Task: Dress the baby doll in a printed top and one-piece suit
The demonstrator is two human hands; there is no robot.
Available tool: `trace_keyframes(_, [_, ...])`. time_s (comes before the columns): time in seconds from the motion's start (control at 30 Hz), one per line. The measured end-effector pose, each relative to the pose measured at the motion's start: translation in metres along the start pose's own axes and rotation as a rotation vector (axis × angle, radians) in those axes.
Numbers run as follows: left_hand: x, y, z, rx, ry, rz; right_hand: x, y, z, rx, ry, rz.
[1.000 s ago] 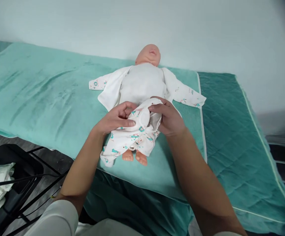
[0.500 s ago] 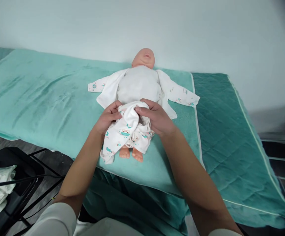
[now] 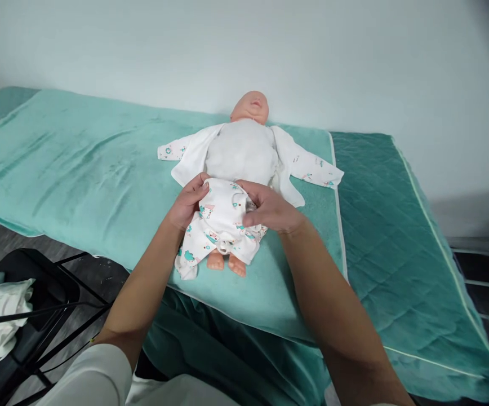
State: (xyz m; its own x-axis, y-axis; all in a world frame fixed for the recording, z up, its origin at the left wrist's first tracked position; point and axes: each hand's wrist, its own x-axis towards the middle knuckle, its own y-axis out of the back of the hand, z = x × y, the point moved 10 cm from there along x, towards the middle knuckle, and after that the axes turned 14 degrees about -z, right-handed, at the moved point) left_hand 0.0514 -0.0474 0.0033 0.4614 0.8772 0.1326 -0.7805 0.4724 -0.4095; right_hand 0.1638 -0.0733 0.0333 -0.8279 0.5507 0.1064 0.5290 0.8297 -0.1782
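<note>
A baby doll (image 3: 250,107) lies on its back, its head toward the wall and its feet toward me. An open white jacket (image 3: 306,164) with printed sleeves spreads under its soft white torso (image 3: 241,151). White baby pants (image 3: 221,211) with a coloured print lie over the doll's legs, and its bare feet (image 3: 236,265) stick out below. My left hand (image 3: 188,203) pinches the pants' edge on the left between thumb and fingers. On the other side, my right hand (image 3: 272,208) grips the pants, its fingertips partly hidden behind the cloth.
A green plush cover (image 3: 79,158) lies beneath the doll, with a darker quilted cover (image 3: 396,237) to its right. Behind stands a pale wall (image 3: 143,51). At lower left, a black chair (image 3: 54,282) holds folded light cloth (image 3: 1,321).
The bunched top of the pants has been spread flat, showing the printed front. My right hand has shifted slightly to the right and its thumb lower; the left still holds its side.
</note>
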Motion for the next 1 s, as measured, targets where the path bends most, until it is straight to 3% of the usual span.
trace_keyframes(0.1, [-0.001, 0.002, -0.004, 0.016, 0.012, -0.01, -0.001, -0.006, 0.004, -0.126, -0.115, -0.008])
trace_keyframes(0.17, [-0.002, 0.001, -0.006, 0.054, 0.029, -0.03, -0.002, 0.0, 0.006, -0.142, -0.132, 0.099])
trace_keyframes(0.3, [-0.003, -0.013, -0.006, 0.14, 0.067, -0.163, -0.008, 0.024, 0.003, 0.004, 0.018, 0.422])
trace_keyframes(0.4, [-0.005, -0.025, -0.005, 0.22, 0.108, -0.261, -0.009, 0.031, 0.004, 0.102, 0.084, 0.516])
trace_keyframes(0.5, [-0.007, -0.026, -0.008, 0.24, 0.157, -0.254, -0.008, 0.03, 0.005, 0.121, 0.083, 0.509])
trace_keyframes(0.6, [-0.008, -0.016, -0.009, 0.167, 0.126, -0.155, -0.008, 0.025, 0.003, 0.052, 0.05, 0.463])
trace_keyframes(0.73, [-0.008, 0.0, -0.004, 0.101, 0.024, 0.003, 0.001, 0.006, -0.006, -0.229, -0.051, 0.248])
trace_keyframes(0.83, [-0.007, 0.005, -0.003, 0.112, 0.019, 0.05, 0.005, -0.008, -0.01, -0.443, -0.123, 0.102])
trace_keyframes(0.93, [-0.007, 0.005, -0.004, 0.114, 0.036, 0.059, 0.003, -0.008, -0.004, -0.466, -0.193, 0.094])
trace_keyframes(1.0, [-0.007, 0.005, -0.006, 0.12, 0.038, 0.058, 0.0, -0.002, -0.001, -0.384, -0.173, 0.171])
